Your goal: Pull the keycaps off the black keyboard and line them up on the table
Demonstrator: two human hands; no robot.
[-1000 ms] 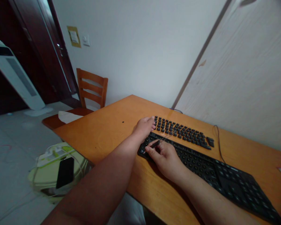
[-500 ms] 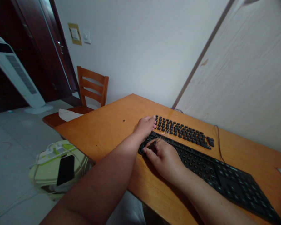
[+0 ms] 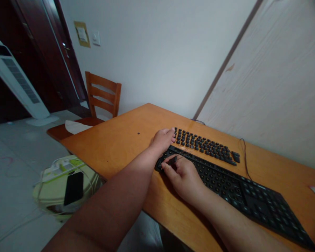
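Note:
A black keyboard [image 3: 220, 182] lies slantwise on the wooden table, many of its key positions on the left and middle bare of caps. Behind it, loose black keycaps [image 3: 207, 145] stand in rows. My left hand [image 3: 162, 138] rests at the left end of these rows, its fingers bent together; whatever they may hold is hidden. Over the keyboard's left end, my right hand [image 3: 185, 175] is closed round the dark handle of a wire keycap puller [image 3: 175, 159]. Its thin wires stick out past the hand towards the loose keycaps.
One small black piece [image 3: 138, 133] lies apart on the table [image 3: 115, 147]. A cable [image 3: 245, 157] runs behind the keyboard. To the left are a wooden chair [image 3: 102, 92], a phone [image 3: 74, 188] on a pale yellow case [image 3: 49, 192], and a white tower fan [image 3: 21, 84].
The view has shifted slightly. Both hands stay in nearly the same places, and the puller's wires have tilted a little in my right hand.

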